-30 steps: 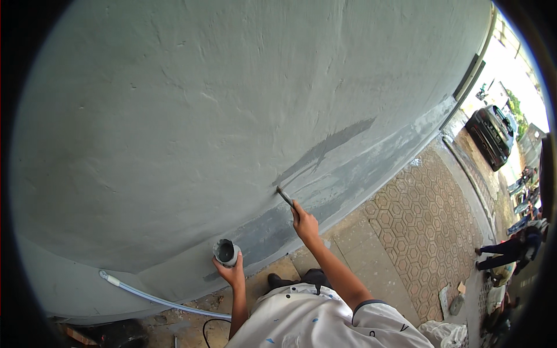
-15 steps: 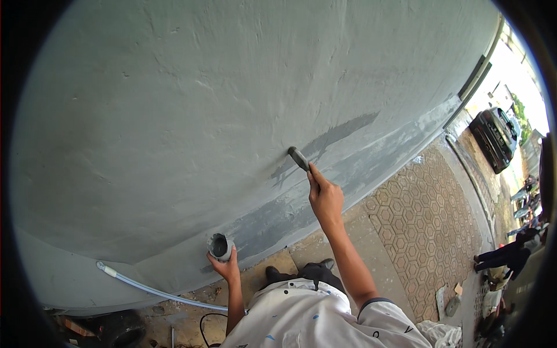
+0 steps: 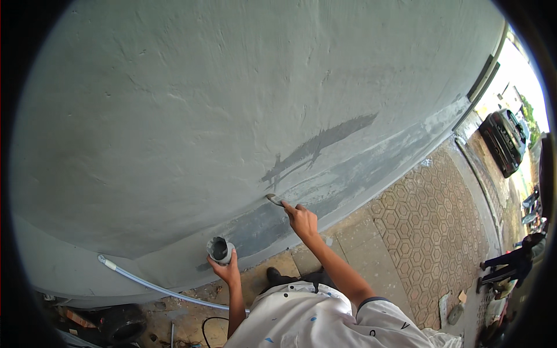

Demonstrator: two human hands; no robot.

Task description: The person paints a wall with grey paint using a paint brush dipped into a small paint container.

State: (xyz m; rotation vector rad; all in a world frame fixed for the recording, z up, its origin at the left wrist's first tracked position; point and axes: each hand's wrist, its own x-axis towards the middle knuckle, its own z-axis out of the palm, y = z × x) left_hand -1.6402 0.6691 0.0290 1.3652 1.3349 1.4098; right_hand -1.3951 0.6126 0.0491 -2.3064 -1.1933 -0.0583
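With one dark streak (image 3: pixel 325 139) apparently done and the paler wall (image 3: pixel 174 116) above it seemingly left, the right hand (image 3: pixel 301 222) pinches the brush (image 3: pixel 275 200) below the streak's left end, toward the wall's lower edge, while the left hand (image 3: pixel 226 270) clasps the cup (image 3: pixel 220 253).

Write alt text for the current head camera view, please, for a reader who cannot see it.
A person's right hand holds a brush at a grey wall bearing a darker streak, while the left hand holds a grey cup. Hexagon-patterned paving and a dark car appear at right.
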